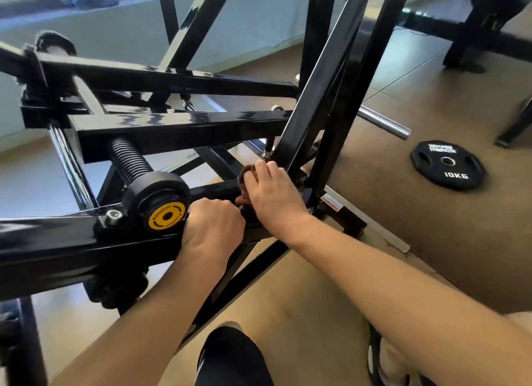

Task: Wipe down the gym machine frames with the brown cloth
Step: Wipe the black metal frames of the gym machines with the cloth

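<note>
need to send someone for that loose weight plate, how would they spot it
Start at the black machine frame and look to its right, past the bare steel peg. The weight plate lies flat on the brown floor, alone. It is black, many-sided, and marked 10KG in white.

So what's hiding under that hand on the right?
A bit of brown cloth peeks out under the right hand, pressed on the black frame bar. The hand covers most of the cloth.
</note>
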`<move>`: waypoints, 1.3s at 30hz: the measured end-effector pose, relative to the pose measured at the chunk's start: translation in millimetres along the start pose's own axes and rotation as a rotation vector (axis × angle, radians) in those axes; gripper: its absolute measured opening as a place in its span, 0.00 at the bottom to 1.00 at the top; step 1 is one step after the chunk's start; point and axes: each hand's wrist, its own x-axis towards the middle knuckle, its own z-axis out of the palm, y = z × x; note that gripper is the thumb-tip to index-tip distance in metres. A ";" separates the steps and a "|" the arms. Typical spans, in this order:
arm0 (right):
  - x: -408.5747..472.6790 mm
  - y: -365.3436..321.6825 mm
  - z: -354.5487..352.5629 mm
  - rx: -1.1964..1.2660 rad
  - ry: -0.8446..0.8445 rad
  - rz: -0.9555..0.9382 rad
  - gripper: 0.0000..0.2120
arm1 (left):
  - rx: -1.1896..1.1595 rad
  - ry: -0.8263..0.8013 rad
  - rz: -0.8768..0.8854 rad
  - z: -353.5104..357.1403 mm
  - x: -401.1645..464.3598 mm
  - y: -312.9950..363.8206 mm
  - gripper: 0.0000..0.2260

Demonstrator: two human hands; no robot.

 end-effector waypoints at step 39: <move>150.7 -48.7 -32.1 1.122 0.260 -0.165 0.17 | -0.273 0.814 -0.528 -87.2 -70.4 -62.9 0.10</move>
